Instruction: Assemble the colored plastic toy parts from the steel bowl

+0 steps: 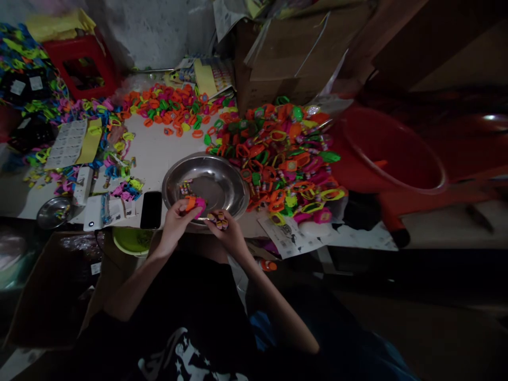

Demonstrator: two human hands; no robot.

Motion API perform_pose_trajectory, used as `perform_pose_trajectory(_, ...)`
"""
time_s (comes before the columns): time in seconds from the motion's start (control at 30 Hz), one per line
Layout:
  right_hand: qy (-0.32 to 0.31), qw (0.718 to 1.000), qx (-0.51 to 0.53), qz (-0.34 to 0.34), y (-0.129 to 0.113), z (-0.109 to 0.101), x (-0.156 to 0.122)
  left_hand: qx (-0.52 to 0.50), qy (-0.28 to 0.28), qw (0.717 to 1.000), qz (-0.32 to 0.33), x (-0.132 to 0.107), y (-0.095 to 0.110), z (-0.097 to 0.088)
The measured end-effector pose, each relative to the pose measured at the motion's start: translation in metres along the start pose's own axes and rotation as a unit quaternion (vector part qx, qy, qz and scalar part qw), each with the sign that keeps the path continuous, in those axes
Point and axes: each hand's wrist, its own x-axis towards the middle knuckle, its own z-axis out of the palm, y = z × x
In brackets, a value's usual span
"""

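Note:
My left hand (pixel 178 221) pinches orange and pink plastic toy watches (pixel 200 205) over the near rim of a steel bowl (pixel 170 182). Beside it, my right hand (pixel 230 233) is curled round several small rolls (pixel 218 219) with yellow and dark ends, which look like wrapped candy. A few similar small rolls (pixel 186 187) lie inside the bowl at its left. To the right of the bowl rises a big heap of bright toy watches (pixel 273 153) in orange, green, pink and yellow.
A black phone (pixel 151 210) and a white power bank (pixel 92 212) lie left of the bowl. Farther left is a small metal dish (pixel 54 212). More toy watches (pixel 170 103) spread behind. A cardboard box (pixel 293 58), a red stool (pixel 81 66) and a red tub (pixel 392 148) stand around.

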Motion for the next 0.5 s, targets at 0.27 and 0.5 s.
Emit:
perform_pose_trajectory(0.27, -0.069, 0.993, -0.087, -0.038, -0.031, -0.025, 0.006, 0.121, -0.024, 0.991, 0.057, -0.012, -0.009, -0.002)
perform_pose_trajectory(0.5, -0.074, 0.977, -0.158, -0.123, -0.037, -0.028, 0.005, 0.094, 0.000, 0.992, 0.084, -0.023, 0.001, 0.003)
